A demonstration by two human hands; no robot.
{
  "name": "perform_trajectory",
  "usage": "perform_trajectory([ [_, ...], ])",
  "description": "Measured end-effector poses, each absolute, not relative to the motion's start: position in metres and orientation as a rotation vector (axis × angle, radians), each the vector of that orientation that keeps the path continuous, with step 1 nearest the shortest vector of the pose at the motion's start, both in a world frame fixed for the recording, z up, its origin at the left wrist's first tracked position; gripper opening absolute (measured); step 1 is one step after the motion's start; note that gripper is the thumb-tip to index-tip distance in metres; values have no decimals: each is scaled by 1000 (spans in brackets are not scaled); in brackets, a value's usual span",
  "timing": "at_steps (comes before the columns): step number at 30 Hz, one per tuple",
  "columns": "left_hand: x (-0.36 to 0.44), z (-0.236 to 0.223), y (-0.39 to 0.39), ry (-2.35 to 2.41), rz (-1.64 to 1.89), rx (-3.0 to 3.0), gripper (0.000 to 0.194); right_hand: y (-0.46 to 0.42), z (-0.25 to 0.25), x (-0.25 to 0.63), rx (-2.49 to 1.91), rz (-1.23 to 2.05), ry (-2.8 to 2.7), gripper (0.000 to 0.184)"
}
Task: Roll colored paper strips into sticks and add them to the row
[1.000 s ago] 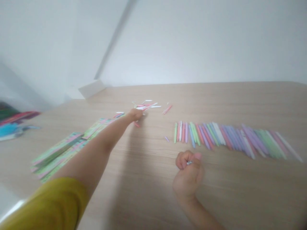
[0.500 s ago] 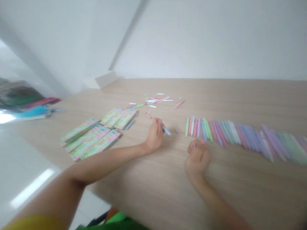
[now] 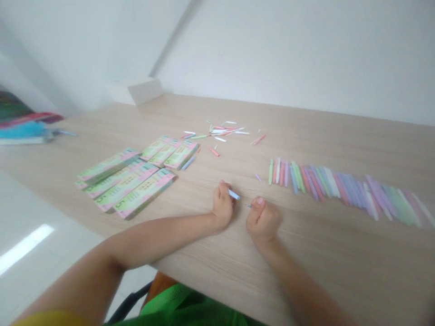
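My left hand [image 3: 221, 207] rests on the wooden table [image 3: 340, 253], fingers closed round a small light-blue stick [image 3: 234, 194] that pokes out to the right. My right hand [image 3: 262, 220] sits just beside it in a fist, pinching a thin metallic pin-like thing [image 3: 249, 205] whose tip points toward the blue stick. The two hands are a few centimetres apart. To the right lies a long row of pastel sticks [image 3: 340, 185], laid side by side.
Green and pink flat packets [image 3: 129, 176] lie in a group at the left. Several loose small sticks and caps [image 3: 222, 131] are scattered further back. A white block [image 3: 141, 90] stands by the wall. Coloured items [image 3: 27, 129] lie at the far left edge.
My left hand has come back from the scattered pieces at the back with a light-blue stick and now rests next to my right hand. My right hand shifted slightly left.
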State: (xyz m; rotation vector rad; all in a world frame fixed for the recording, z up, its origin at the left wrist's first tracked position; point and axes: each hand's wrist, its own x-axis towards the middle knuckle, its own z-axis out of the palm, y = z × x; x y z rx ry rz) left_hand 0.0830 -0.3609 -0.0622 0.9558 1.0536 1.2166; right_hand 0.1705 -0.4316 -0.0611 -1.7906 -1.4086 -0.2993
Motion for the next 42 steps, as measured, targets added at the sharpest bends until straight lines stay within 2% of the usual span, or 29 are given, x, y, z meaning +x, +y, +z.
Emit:
perform_trajectory([
  [7, 85, -59, -371, 1043, 1198, 1040, 57, -429, -58, 168, -1895, -447, -1471, 36],
  [13, 82, -66, -368, 1071, 1243, 1136, 54, -427, -59, 168, -1897, -380, -1428, 35],
  [19, 77, -58, -361, 1123, 1349, 1414, 42, -425, -52, 162, -2115, -414, -1499, 40],
  [25, 75, -61, -353, 971, 1196, 1461, 31, -427, -46, 165, -2307, -328, -1434, 38],
  [31, 73, -53, -331, 576, 804, 1605, 33, -437, -39, 179, -2458, -292, -1399, 45],
  [36, 69, -50, -331, 395, 730, 1687, 37, -439, -32, 182, -2457, -233, -1394, 48],
  [42, 63, -46, -342, 203, 650, 1906, 52, -442, -25, 177, -2396, -41, -1322, 46],
])
